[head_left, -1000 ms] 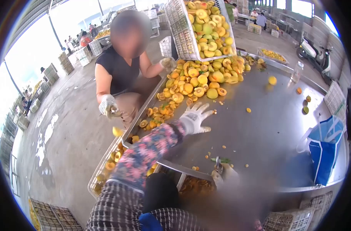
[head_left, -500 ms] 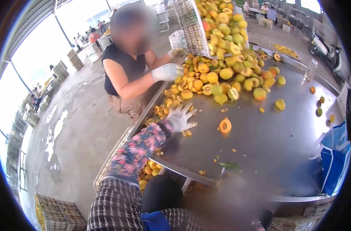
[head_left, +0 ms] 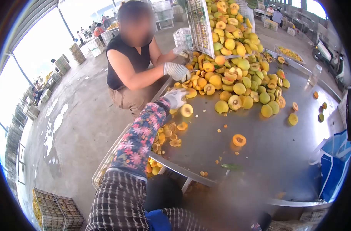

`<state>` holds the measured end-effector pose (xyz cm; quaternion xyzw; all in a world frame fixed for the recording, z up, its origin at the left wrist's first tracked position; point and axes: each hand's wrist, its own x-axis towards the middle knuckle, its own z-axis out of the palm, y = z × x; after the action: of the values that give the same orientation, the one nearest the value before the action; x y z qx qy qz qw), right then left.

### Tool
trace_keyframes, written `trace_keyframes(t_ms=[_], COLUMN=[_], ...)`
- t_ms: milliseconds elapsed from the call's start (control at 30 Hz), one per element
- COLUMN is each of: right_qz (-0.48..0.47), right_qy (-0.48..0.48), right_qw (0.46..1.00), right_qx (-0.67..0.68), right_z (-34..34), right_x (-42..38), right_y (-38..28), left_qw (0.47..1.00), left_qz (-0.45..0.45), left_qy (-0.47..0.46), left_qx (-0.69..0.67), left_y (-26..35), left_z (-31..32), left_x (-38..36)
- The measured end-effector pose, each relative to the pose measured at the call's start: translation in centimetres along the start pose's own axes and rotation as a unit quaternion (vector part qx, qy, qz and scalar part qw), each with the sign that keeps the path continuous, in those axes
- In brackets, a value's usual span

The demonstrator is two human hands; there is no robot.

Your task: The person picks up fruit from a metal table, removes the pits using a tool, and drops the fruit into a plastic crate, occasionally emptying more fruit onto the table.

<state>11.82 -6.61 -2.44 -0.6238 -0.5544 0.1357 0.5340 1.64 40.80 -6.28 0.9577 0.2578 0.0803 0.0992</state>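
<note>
My left hand (head_left: 176, 98), in a pale glove with a floral sleeve, reaches to the left edge of the metal table (head_left: 206, 142). Its fingers are partly hidden against the fruit, so its grip is unclear. A halved fruit (head_left: 186, 110) lies just below it. Beyond is a large pile of yellow and green fruit (head_left: 239, 86), many of them cut. More fruit (head_left: 231, 34) fills a tilted white crate (head_left: 200, 29) at the table's far end. Smaller pieces (head_left: 165, 134) lie along the near left edge. My right hand cannot be made out; the lower middle is blurred.
A person (head_left: 131, 65) in gloves stands at the table's left side, hands at the pile. A clear bottle (head_left: 315, 75) and a blue bag (head_left: 333, 165) are at the right. Stacked crates (head_left: 58, 210) stand on the floor at lower left.
My left hand has moved up along the table edge, and its spread fingers have drawn in. More fruit has spilled from the crate and the pile has spread right. The view has shifted slightly.
</note>
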Motion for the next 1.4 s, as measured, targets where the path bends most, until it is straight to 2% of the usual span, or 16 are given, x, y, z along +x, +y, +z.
trace_keyframes(t_ms=[67,167,200,267,333,433,533,600,667,733,833,1000,1133,1233,1333,1400], right_qz=[-0.005,-0.017,-0.020,0.040,0.014,0.051,0.067,0.057,0.053,0.048,0.037,0.011,0.022,0.034,0.042,0.045], right_qy=[-0.005,-0.002,-0.001,0.001,0.037,0.031,0.020,0.023,0.026,0.026,0.029,0.019,0.037,0.048,0.046,0.043], right_qw=[1.000,1.000,1.000,0.998,0.998,0.998,0.998,0.998,0.998,0.998,0.999,1.000,0.999,0.998,0.996,0.995], right_qx=[-0.006,-0.009,-0.007,-0.053,-0.049,0.016,0.000,-0.003,-0.005,-0.010,-0.020,-0.011,-0.009,0.016,0.071,0.075], right_z=[-0.2,-0.3,-0.1,0.5,0.9,0.6,0.6,0.6,0.7,0.8,0.8,0.8,1.1,1.2,1.1,1.2], right_x=[0.1,0.4,0.2,-1.0,-0.4,-0.3,-0.7,-0.6,-0.8,-0.7,-0.6,-0.9,-0.9,-1.4,-1.6,-1.3], right_y=[-0.1,0.2,0.1,-0.6,-0.2,-1.0,-0.2,-0.3,-0.4,-0.2,0.0,0.5,0.8,1.4,1.8,1.5], left_qw=[0.995,0.965,0.993,0.993,0.995,0.898,0.957,0.945,0.965,0.991,0.981,0.978,0.970,0.989,0.999,0.994], left_qz=[0.004,0.178,0.089,0.085,0.053,0.300,0.169,0.090,0.135,0.005,0.037,0.058,0.040,0.026,-0.010,-0.052], left_qy=[-0.089,-0.075,-0.055,-0.076,-0.081,-0.118,-0.225,-0.304,-0.206,-0.118,-0.191,-0.198,-0.104,0.023,0.043,-0.034], left_qx=[-0.037,0.176,0.056,0.040,0.001,0.299,0.069,-0.075,-0.094,-0.062,-0.022,-0.006,-0.214,-0.145,0.016,0.091], left_y=[-1.2,-2.3,-2.2,-2.5,-2.0,-2.3,-2.0,-0.2,-2.2,3.2,6.0,5.1,5.6,2.3,2.3,4.2], left_z=[0.8,1.1,1.5,1.5,1.6,0.7,-0.9,-4.0,-3.0,-4.9,-3.3,-3.4,-5.0,-4.7,-4.1,-4.4], left_x=[0.4,-1.0,-2.3,-5.3,-7.1,-9.8,-12.9,-13.9,-13.8,-14.6,-14.5,-16.4,-17.4,-18.0,-19.9,-19.8])
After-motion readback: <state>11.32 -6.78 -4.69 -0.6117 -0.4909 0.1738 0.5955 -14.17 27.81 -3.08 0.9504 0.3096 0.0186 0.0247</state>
